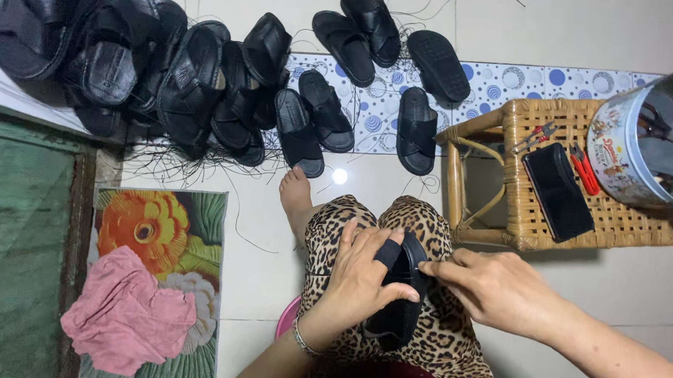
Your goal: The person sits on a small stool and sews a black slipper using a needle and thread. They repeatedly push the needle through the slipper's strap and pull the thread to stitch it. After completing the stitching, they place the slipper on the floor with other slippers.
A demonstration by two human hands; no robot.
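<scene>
We are holding a black sandal (398,305) on our lap at lower centre of the frame. Our left hand (364,281) is gripping it from the left, fingers curled over its upper edge, thumb pressed across the strap; one fingertip is wearing a dark guard. Our right hand (498,288) is pinching at the sandal's right edge with thumb and forefinger pressed together; what they are pinching is too small to tell. Finished sandals (205,77) are lying across the upper left. A wicker stool (622,224) at right is carrying a sole (557,191), red cutters (584,168) and a tin (626,149). A pink cloth (127,316) is lying at lower left.
</scene>
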